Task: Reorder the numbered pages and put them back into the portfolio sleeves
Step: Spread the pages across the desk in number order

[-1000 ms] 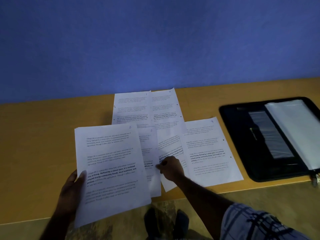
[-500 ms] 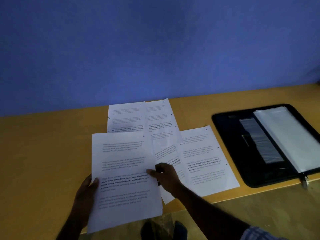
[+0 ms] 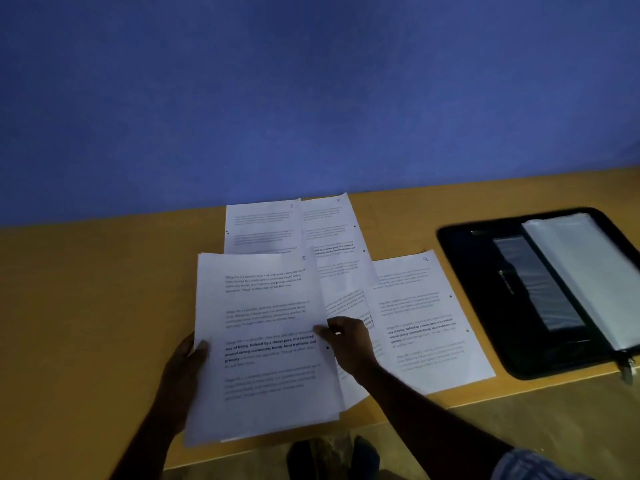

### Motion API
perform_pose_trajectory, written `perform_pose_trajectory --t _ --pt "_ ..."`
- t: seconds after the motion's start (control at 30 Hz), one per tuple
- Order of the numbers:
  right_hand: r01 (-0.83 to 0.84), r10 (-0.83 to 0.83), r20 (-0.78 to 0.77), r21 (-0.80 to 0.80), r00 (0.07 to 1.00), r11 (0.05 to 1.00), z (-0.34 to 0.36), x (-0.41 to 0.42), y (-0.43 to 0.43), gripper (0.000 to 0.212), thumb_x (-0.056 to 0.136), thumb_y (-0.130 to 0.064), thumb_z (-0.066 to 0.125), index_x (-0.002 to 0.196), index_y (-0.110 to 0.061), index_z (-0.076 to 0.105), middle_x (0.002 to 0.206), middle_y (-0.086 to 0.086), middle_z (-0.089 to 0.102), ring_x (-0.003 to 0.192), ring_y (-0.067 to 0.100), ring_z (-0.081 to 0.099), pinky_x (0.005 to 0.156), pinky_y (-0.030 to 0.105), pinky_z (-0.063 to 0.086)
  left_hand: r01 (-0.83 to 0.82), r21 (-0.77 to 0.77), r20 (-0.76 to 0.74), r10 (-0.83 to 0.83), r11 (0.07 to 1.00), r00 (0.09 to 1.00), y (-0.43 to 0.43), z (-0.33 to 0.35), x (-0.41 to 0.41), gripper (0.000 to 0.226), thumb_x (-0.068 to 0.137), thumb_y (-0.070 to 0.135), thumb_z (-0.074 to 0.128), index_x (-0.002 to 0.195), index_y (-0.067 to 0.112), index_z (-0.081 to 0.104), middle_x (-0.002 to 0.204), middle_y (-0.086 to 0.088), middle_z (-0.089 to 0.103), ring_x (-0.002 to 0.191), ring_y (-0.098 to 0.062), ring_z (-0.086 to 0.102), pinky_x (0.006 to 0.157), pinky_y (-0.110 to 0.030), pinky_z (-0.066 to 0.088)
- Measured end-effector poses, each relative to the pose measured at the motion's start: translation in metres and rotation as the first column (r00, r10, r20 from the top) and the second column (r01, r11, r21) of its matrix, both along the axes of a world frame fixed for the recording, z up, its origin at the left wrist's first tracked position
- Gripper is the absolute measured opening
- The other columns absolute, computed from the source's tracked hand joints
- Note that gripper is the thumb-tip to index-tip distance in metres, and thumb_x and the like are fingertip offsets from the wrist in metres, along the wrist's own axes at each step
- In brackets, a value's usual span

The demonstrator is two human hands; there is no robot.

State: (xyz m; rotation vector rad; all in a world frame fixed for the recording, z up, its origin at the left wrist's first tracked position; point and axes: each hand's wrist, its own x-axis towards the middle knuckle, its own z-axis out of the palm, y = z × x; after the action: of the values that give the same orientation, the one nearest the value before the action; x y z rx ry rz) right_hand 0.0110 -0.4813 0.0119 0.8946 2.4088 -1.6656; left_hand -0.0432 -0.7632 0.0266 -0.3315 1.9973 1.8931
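Several printed white pages lie spread on a yellow wooden table (image 3: pixel 86 306). My left hand (image 3: pixel 183 368) grips the left edge of the page numbered 5 (image 3: pixel 263 341), thumb on top; this page lies over other sheets. My right hand (image 3: pixel 346 341) pinches the right edge of that same page. Behind are the page numbered 1 (image 3: pixel 263 226) and another page (image 3: pixel 332 233). The page numbered 9 (image 3: pixel 422 323) lies to the right. The black portfolio (image 3: pixel 485 306) lies open at the far right, its clear sleeves (image 3: pixel 581 278) turned to the right.
A blue wall rises behind the table. The table's front edge runs just below the pages, with floor and my feet (image 3: pixel 332 459) beneath. A zip pull (image 3: pixel 628 368) hangs at the portfolio's near corner.
My left hand has carried page 5 to the right, over the sheets in the middle. My right hand has left the sheets it pressed and taken hold of page 5's right edge.
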Motion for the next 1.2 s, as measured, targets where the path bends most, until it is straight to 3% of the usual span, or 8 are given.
perform_pose_trajectory --t 0.2,0.33,0.53,0.6,0.73,0.87,1.07,1.2 --pt "0.033 -0.028 0.056 -0.102 0.998 0.994 -0.005 -0.004 -0.029 0.023 0.086 -0.029 0.074 0.073 -0.011 0.071 0.07 -0.003 0.071 0.06 0.006 0.064 0.054 0.019 0.048 -0.105 -0.028 0.041 0.106 0.994 0.993 -0.064 -0.001 -0.004 0.029 0.103 0.015 0.047 0.129 0.009 0.058 0.121 -0.017 0.067 0.092 -0.026 0.07 0.077 -0.04 0.06" --pt "0.037 -0.028 0.085 -0.111 0.996 0.993 -0.011 -0.006 -0.046 0.028 0.087 -0.025 0.075 0.062 -0.017 0.066 0.059 -0.008 0.066 0.056 0.005 0.061 0.051 0.018 0.045 -0.213 -0.161 -0.084 0.201 0.964 0.976 -0.098 0.027 0.004 0.014 0.103 0.014 0.047 0.112 0.009 0.056 0.074 0.02 0.073 0.062 0.007 0.065 0.054 -0.006 0.048" --pt "0.013 -0.015 0.149 0.013 0.989 1.0 -0.018 -0.006 -0.052 0.029 0.087 -0.027 0.074 0.062 -0.022 0.06 0.067 -0.003 0.068 0.067 0.014 0.066 0.066 0.033 0.055 -0.259 -0.121 -0.026 0.258 0.958 0.966 -0.204 -0.01 -0.013 0.059 0.084 0.056 0.069 0.128 0.017 0.061 0.124 -0.019 0.066 0.107 -0.047 0.063 0.092 -0.065 0.047" --pt "0.005 -0.021 0.165 0.095 0.986 0.995 -0.02 -0.007 -0.051 0.032 0.086 -0.03 0.074 0.062 -0.023 0.054 0.064 -0.006 0.063 0.066 0.014 0.062 0.06 0.031 0.052 -0.243 -0.099 -0.001 0.244 0.965 0.97 -0.224 -0.021 -0.014 0.058 0.086 0.054 0.067 0.131 0.018 0.06 0.125 -0.018 0.066 0.112 -0.049 0.061 0.094 -0.07 0.044" --pt "-0.023 -0.025 0.197 0.235 0.98 0.972 -0.018 -0.005 -0.049 0.024 0.087 -0.034 0.072 0.076 -0.023 0.054 0.071 -0.009 0.058 0.063 0.002 0.052 0.05 0.02 0.035 -0.185 -0.156 -0.058 0.178 0.97 0.982 -0.188 0.018 -0.011 0.035 0.096 0.038 0.058 0.122 0.016 0.064 0.113 -0.018 0.071 0.088 -0.033 0.072 0.08 -0.047 0.059" --pt "-0.054 -0.01 0.18 0.345 0.984 0.937 -0.018 -0.003 -0.051 0.029 0.084 -0.038 0.075 0.1 -0.025 0.053 0.088 -0.01 0.058 0.072 0.004 0.053 0.054 0.015 0.035 -0.158 -0.181 -0.108 0.14 0.971 0.984 -0.162 0.03 -0.009 0.032 0.097 0.032 0.053 0.117 0.009 0.06 0.08 0.012 0.075 0.062 0.0 0.068 0.051 -0.013 0.052" --pt "-0.076 0.069 0.033 0.498 0.997 0.864 -0.017 -0.008 -0.06 0.03 0.087 -0.039 0.071 0.109 -0.023 0.058 0.096 -0.007 0.062 0.076 0.006 0.055 0.057 0.013 0.039 -0.105 -0.06 -0.08 0.1 0.993 0.992 -0.154 0.021 -0.015 0.026 0.103 0.016 0.046 0.123 0.005 0.06 0.103 -0.011 0.075 0.078 -0.022 0.073 0.059 -0.026 0.059" --pt "-0.177 0.215 -0.101 0.296 0.971 0.938 -0.007 -0.024 -0.08 0.015 0.09 -0.032 0.071 0.09 -0.019 0.064 0.077 -0.008 0.065 0.066 0.002 0.058 0.056 0.011 0.04 -0.1 -0.005 -0.081 0.099 0.995 0.992 -0.152 0.015 -0.019 0.031 0.1 0.023 0.05 0.126 0.008 0.06 0.114 -0.021 0.069 0.09 -0.035 0.071 0.067 -0.035 0.061"
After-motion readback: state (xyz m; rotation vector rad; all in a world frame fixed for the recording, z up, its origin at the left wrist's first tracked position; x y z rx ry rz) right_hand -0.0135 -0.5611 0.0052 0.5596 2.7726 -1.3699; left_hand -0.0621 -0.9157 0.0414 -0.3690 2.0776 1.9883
